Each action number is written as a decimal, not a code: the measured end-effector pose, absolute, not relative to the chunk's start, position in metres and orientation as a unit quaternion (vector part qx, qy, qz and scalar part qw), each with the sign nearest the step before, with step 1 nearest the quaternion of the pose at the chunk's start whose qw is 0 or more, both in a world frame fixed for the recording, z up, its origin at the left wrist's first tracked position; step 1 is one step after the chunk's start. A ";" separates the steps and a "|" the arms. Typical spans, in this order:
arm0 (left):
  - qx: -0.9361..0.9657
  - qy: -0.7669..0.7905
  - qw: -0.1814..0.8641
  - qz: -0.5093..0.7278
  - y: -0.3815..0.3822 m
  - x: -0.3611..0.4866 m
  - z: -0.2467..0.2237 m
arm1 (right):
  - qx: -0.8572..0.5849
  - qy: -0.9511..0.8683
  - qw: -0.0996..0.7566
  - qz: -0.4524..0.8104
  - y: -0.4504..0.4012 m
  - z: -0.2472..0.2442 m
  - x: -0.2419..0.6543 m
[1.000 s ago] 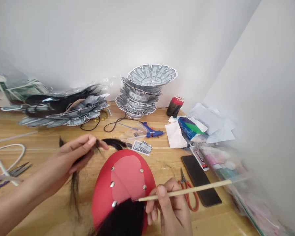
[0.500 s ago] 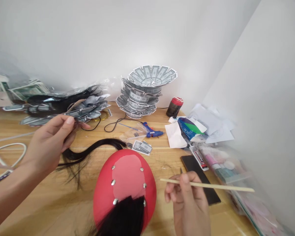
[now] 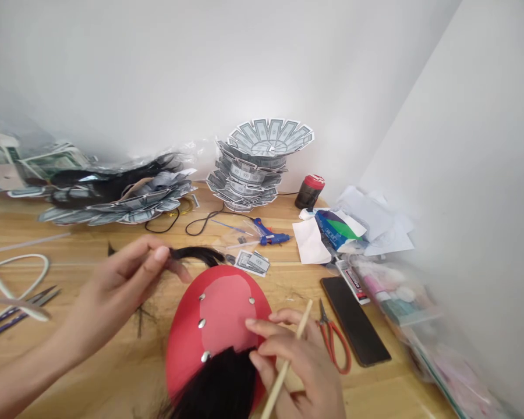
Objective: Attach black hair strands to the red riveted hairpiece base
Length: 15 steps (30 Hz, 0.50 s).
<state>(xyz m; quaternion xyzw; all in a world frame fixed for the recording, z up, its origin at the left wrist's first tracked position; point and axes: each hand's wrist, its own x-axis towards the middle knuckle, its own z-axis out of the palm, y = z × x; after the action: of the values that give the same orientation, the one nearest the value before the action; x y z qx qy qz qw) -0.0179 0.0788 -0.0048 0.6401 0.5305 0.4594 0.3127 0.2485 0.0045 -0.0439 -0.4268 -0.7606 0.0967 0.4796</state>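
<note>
A red dome-shaped form (image 3: 182, 343) with a pink patch (image 3: 226, 308) and several silver studs stands before me. A bundle of black hair (image 3: 220, 387) lies over its near side. My right hand (image 3: 299, 361) keeps a pale wooden stick (image 3: 283, 369) between its fingers, while its fingertips are at the dome's right side by the upper edge of the hair. My left hand (image 3: 137, 279) is pinched closed above the table, left of the dome; what is between its fingertips is too small to tell. Behind it, a loose black hair strand (image 3: 198, 254) is partly hidden.
Orange-handled scissors (image 3: 334, 343) and a black phone (image 3: 356, 323) lie at right, near a glue tube (image 3: 353, 282) and plastic bags. A blue glue gun (image 3: 274, 238) and a tower of printed banknotes (image 3: 247, 173) stand farther back. Dark-handled scissors (image 3: 20, 314) lie left.
My left hand has come down and to the right. My right hand has moved left onto the dome, its stick turned from nearly level to steeply slanted. The orange-handled scissors are now uncovered.
</note>
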 end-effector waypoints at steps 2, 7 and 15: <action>0.702 0.477 0.289 0.443 0.069 -0.011 -0.008 | -0.421 -0.781 0.452 0.093 0.006 -0.047 0.246; 0.827 0.352 0.243 0.364 0.049 -0.005 -0.021 | -0.416 -0.784 0.457 0.058 0.007 -0.055 0.241; 0.903 0.231 0.225 0.283 0.040 0.008 -0.029 | -0.467 -0.739 0.479 0.080 -0.008 -0.052 0.232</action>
<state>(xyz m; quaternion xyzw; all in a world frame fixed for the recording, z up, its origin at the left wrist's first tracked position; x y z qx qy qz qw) 0.0084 0.0397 -0.0287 0.9032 0.2308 0.2833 0.2252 0.2318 -0.0080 -0.0518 -0.4675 -0.7387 0.0797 0.4790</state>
